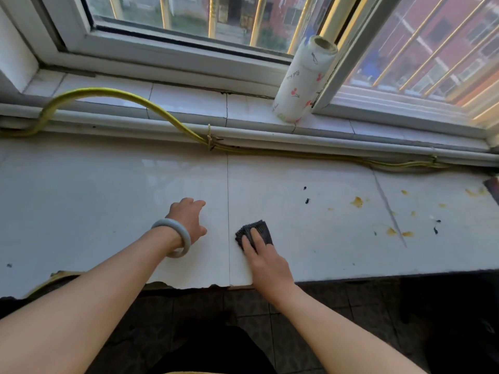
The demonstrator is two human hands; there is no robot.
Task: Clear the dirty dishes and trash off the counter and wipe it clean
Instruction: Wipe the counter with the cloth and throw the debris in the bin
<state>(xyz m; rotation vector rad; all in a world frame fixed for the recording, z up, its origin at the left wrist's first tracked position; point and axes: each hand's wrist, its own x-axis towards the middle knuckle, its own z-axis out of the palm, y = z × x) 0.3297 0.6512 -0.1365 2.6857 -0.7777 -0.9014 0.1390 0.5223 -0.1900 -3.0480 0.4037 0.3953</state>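
A white tiled counter (94,201) runs below the window. My right hand (263,259) presses a folded dark cloth (258,230) flat on the counter near its front edge, fingers straight on top of it. My left hand (189,218), with a pale bangle on the wrist, rests on the counter just left of the cloth with its fingers loosely bent and nothing in them. Yellow-orange stains (357,202) and small dark specks (306,201) mark the counter to the right of the cloth.
A roll of kitchen paper with a cherry print (302,82) stands tilted on the sill against the window frame. A yellow hose (108,93) runs along the counter's back edge. The front edge (189,287) is chipped, with dark floor tiles below. A dark object (494,188) pokes in at the far right.
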